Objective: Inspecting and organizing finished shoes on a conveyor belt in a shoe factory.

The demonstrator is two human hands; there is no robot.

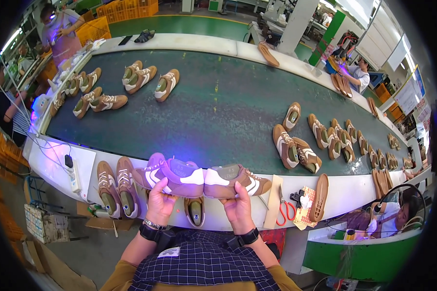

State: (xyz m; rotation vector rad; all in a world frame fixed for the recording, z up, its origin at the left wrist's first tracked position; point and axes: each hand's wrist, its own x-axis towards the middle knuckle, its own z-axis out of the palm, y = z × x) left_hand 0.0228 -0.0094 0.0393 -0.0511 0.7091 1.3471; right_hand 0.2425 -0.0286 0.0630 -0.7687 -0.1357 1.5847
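Over the near edge of the work line I hold two brown sneakers with white stripes, their heels meeting in the middle and toes pointing outward. My left hand grips the left sneaker, thumb on its side. In my right hand is the right sneaker, also pinched by the thumb from the near side. Purple-blue light tints the left shoe. Below them, another sneaker stands partly hidden on the white ledge. Left of my left hand are two more brown sneakers, a left one and a right one.
A dark green conveyor belt carries several sneakers at both ends. Red-handled scissors, a loose brown sole and a power strip lie on the ledge. Co-workers sit at the right and stand at the far left.
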